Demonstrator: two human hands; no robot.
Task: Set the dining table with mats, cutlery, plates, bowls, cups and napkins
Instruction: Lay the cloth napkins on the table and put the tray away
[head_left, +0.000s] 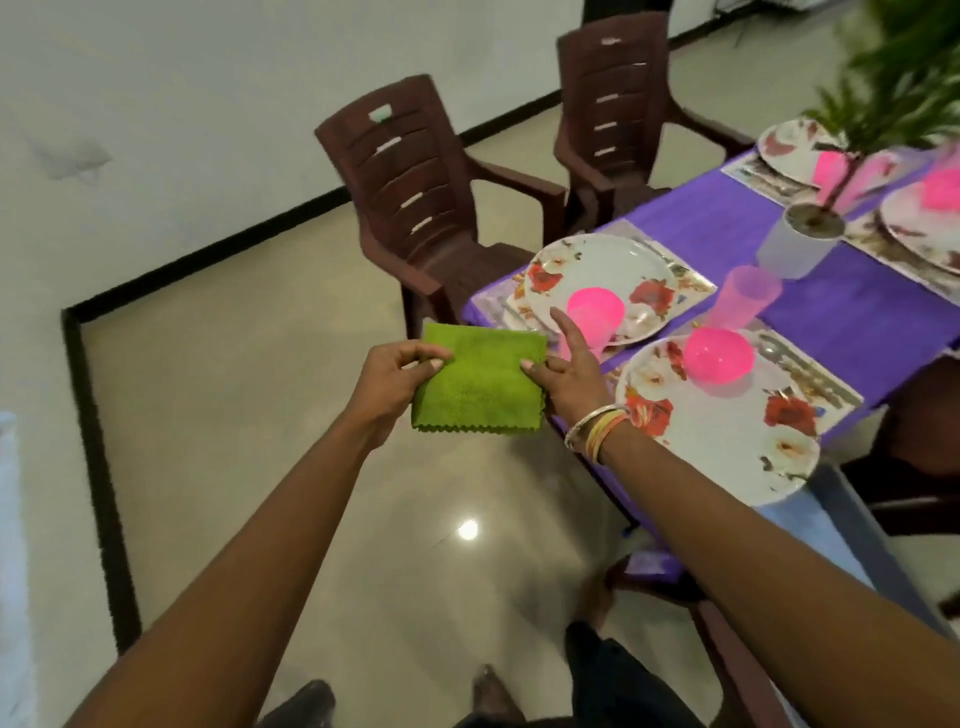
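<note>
A folded green napkin (480, 382) is held up over the floor, just beside the corner of the table (841, 317). The left hand (402, 374) grips its left edge. The right hand (566, 376) pinches the right edge, with the forefinger stretched toward a flowered plate (597, 265) that holds a pink bowl (597, 310).

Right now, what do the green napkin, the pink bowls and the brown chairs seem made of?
Green napkin: probably cloth, matte, nubbly surface, zigzag-cut edge. Pink bowls: likely plastic, glossy and slightly translucent. Brown chairs: apparently moulded plastic, one-piece slatted backs, dull sheen.

A near chair (415, 208) and a far chair (613, 104) stand beside the purple tablecloth (857, 312) bearing a potted plant (795, 244).
</note>
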